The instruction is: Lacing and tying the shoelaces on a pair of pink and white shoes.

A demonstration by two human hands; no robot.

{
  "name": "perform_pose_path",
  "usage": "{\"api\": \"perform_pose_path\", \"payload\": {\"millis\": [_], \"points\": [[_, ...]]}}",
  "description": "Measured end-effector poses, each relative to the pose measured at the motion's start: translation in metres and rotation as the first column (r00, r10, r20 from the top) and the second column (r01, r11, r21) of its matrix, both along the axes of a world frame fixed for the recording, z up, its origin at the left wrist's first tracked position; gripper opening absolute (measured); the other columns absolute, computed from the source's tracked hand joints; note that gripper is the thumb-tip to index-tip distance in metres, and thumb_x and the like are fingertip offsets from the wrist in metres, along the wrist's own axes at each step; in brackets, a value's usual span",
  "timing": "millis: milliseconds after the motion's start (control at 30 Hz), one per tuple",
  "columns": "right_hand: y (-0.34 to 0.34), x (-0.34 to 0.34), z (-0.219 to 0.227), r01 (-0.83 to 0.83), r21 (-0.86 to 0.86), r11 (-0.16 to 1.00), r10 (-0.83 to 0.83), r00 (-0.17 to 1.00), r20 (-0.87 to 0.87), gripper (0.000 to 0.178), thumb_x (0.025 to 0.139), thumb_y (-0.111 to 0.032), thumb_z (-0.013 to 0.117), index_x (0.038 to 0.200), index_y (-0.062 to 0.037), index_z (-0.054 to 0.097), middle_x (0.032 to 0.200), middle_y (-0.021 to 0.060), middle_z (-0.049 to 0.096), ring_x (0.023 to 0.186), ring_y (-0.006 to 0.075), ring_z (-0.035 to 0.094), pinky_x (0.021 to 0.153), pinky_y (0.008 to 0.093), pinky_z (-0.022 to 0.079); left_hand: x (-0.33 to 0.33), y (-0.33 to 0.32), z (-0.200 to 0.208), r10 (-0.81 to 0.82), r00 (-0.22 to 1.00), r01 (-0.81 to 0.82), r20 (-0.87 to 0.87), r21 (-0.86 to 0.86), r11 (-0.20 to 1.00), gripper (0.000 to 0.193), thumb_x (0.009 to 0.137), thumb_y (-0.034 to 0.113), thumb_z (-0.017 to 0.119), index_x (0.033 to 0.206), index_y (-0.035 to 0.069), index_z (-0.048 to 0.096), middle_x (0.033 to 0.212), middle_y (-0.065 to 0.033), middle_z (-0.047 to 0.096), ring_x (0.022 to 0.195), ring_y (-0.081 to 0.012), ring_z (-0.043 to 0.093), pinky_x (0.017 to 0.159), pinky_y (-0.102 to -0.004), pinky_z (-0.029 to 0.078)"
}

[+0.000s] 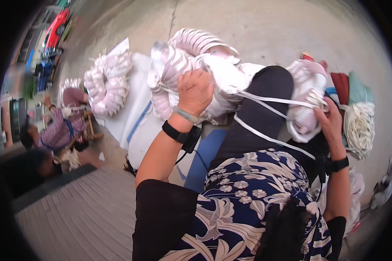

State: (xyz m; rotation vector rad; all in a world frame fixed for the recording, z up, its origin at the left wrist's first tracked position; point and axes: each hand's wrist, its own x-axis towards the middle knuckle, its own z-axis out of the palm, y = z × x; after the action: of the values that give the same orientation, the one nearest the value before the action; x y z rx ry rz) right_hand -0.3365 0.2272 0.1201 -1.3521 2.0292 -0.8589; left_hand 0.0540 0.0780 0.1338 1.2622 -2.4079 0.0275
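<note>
My left hand [196, 89] is closed, its fingers curled at a bulky pink-and-white ribbed bundle [167, 67] in front of my left knee; the fingertips are partly hidden. White cord [265, 98] runs in several strands from that bundle across my dark trouser leg toward the right. There my right hand [331, 119] closes on the cord, beside a second pink-and-white bundle [307, 82] with cord around it. One strand of the cord hangs in a loose curve over my lap.
A further ribbed bundle [109, 82] lies on a white sheet [137, 82] to the left. Hanks of cream cord [359, 126] and folded red cloth [340, 85] are at the right. Another person [59, 126] sits at far left, and a red car [56, 28] stands behind.
</note>
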Motion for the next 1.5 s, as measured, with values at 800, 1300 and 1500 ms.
{"api": "perform_pose_path", "payload": {"millis": [800,1300,1500], "points": [[0.029,-0.055,0.000,0.079,0.283,0.956,-0.064,0.996,-0.065,0.047,0.091,-0.024,0.057,0.128,0.0003,0.043,0.101,0.0059,0.056,0.089,0.0118,0.052,0.080,0.0242,0.042,0.054,0.054,-0.121,0.099,0.995,-0.076,0.022,0.813,0.577,0.023,0.077,0.027,0.056,0.072,0.007,0.065,0.072,-0.0155,0.062,0.074,-0.0318,0.061,0.066,-0.0449,0.047],[0.029,-0.051,0.003,0.062,0.259,0.964,-0.050,0.997,-0.052,0.047,0.090,-0.026,0.058,0.128,-0.0010,0.045,0.093,0.0008,0.054,0.083,0.0094,0.048,0.077,0.0222,0.039,0.013,0.002,-0.142,0.180,0.957,-0.004,-0.226,0.612,0.791,0.022,0.082,0.030,0.055,0.093,0.014,0.063,0.081,-0.0155,0.065,0.081,-0.0354,0.061,0.070,-0.0474,0.046],[0.026,-0.048,0.002,0.095,0.232,0.968,-0.074,0.993,-0.097,0.043,0.090,-0.020,0.058,0.127,-0.0013,0.046,0.093,0.0009,0.054,0.084,0.0095,0.048,0.076,0.0219,0.040,0.016,0.008,-0.141,0.094,0.995,-0.056,-0.016,0.699,0.713,0.025,0.079,0.032,0.058,0.091,0.011,0.064,0.084,-0.0160,0.065,0.084,-0.0358,0.062,0.073,-0.0467,0.048]]}}
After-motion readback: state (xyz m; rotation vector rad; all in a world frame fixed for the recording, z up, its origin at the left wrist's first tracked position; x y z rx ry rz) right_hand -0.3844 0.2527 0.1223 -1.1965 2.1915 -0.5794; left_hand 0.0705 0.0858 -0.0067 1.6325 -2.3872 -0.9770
